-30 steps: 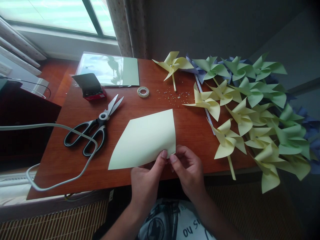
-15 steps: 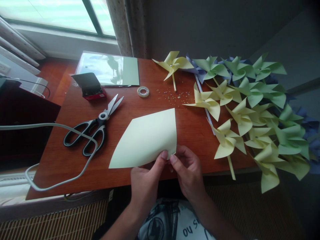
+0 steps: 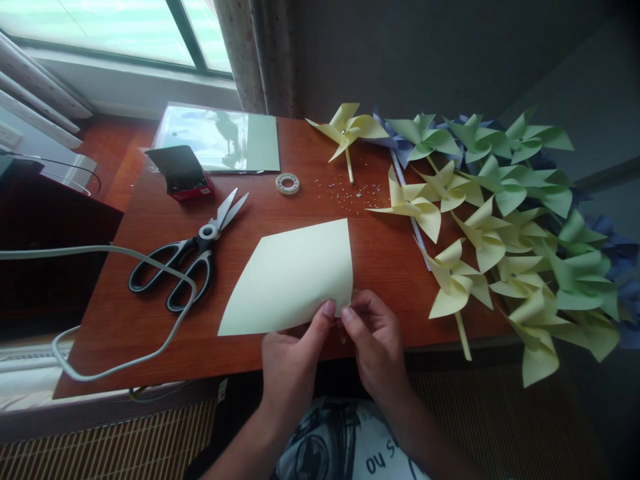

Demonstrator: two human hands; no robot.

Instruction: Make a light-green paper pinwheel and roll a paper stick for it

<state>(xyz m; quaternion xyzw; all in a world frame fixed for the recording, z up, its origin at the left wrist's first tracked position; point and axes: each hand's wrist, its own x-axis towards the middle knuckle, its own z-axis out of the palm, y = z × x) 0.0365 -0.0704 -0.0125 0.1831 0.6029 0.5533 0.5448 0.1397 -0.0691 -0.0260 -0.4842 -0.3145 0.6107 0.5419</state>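
1. Head view, centre: pale yellow paper sheet (image 3: pixel 293 277) lay on the wooden table (image 3: pixel 125 320), folded over on itself, its near corner at 6 o'clock lifted off the edge.
2. Left hand (image 3: pixel 293 363) and right hand (image 3: pixel 375 340) both closed in a pinch on that same corner, fingertips nearly touching, probably to line up the layers.
3. At 9 o'clock of the sheet: black-handled scissors (image 3: pixel 187 253), blades parted, within easy reach; grey cable (image 3: pixel 120 257) looped over the handles.
4. At 12 o'clock: tape roll (image 3: pixel 287 183) and scattered small pins (image 3: pixel 350 192).
5. At 3 o'clock: finished paper pinwheels (image 3: pixel 500 227) heaped aside, apart from the sheet.
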